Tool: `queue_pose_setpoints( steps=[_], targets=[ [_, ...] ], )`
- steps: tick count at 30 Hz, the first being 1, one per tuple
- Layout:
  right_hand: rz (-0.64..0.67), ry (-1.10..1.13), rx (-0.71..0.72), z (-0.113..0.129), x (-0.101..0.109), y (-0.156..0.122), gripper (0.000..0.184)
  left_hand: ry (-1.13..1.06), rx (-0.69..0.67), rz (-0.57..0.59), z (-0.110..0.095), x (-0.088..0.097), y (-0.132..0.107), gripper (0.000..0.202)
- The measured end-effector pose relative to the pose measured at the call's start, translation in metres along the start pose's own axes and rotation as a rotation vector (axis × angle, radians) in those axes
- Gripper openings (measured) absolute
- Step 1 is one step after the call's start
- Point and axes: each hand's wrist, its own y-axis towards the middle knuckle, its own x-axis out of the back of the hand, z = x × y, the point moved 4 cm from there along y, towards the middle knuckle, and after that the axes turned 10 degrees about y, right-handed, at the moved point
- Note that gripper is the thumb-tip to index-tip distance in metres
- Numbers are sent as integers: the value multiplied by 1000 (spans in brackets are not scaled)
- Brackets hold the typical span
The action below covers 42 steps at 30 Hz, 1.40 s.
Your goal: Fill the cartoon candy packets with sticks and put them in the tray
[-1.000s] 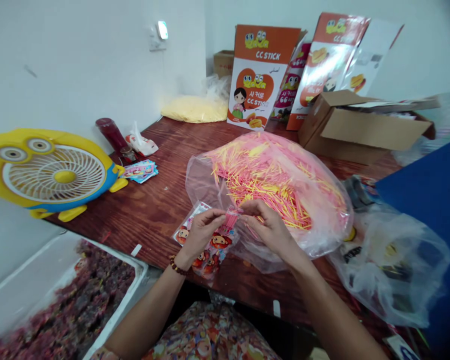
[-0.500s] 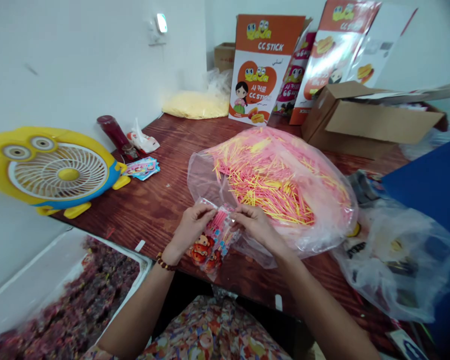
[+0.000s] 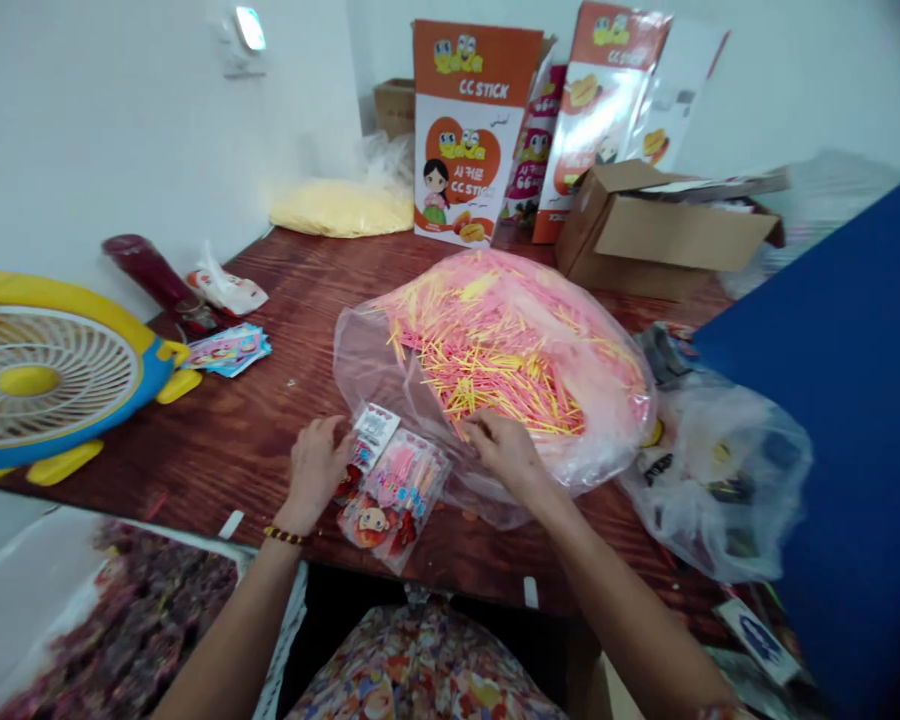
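My left hand is at the left edge of a small clear printed packet, its fingers curled onto that packet's side. Overlapping it, a second packet lies flat on the table, with pink sticks inside and a red-haired cartoon figure at its lower end. To the right, my right hand has thumb and fingers pinched together by the mouth of a large clear plastic bag. What that pinch holds, if anything, is too small to make out. Thin pink and yellow sticks fill the bag.
A yellow and blue fan stands at left beside flat packets, tissues and a dark red bottle. Printed cartons and an open cardboard box line the back. A crumpled plastic bag sits right.
Both hands held the stick-filled packet between them; now it lies on the table. My left hand has shifted left to the other packet, my right hand has let go. The view has turned right.
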Motion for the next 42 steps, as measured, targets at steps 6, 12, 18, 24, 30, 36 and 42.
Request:
queue_pose_setpoints(
  steps=[6, 12, 18, 24, 30, 36, 42],
  targets=[
    [-80, -490, -193, -56, 99, 25, 23, 207, 33, 123, -3, -17, 13, 41],
    [52, -699, -207, -79, 100, 44, 31, 80, 80, 101, 1, -26, 18, 19],
    [113, -776, -209, -77, 85, 63, 33, -100, 68, 27, 10, -20, 21, 26],
    [92, -807, -169, -83, 75, 63, 36, -398, 137, -59, 17, -16, 20, 21],
    [36, -744, -186, -92, 76, 62, 35, -838, 221, -93, 21, -8, 23, 32],
    [-32, -635, -180, -98, 80, 60, 32, -1058, 321, -106, 19, 5, 20, 33],
    [-192, -155, -107, -94, 86, 59, 15, -1158, 339, -168, 8, 22, 14, 36]
  ],
)
